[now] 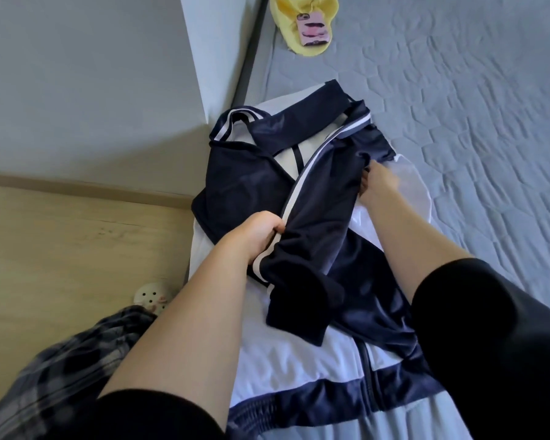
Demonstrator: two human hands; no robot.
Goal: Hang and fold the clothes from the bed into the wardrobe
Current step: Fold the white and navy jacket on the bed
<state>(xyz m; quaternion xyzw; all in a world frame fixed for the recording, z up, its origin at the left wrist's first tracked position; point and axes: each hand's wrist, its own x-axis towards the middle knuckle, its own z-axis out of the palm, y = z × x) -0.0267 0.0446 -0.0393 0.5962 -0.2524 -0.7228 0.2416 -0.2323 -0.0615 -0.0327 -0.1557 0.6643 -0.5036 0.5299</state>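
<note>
On the grey quilted bed, the navy-and-white zip-up track jacket lies flat so the left hand and right hand, each pinching its navy sleeve, can fold it across.

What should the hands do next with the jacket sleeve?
Probably lay the sleeve flat across the jacket and smooth it. The left hand grips the sleeve near its striped edge, the right hand holds it farther up, and it sits bunched over the jacket's front on the bed, so the fold looks unfinished.
</note>
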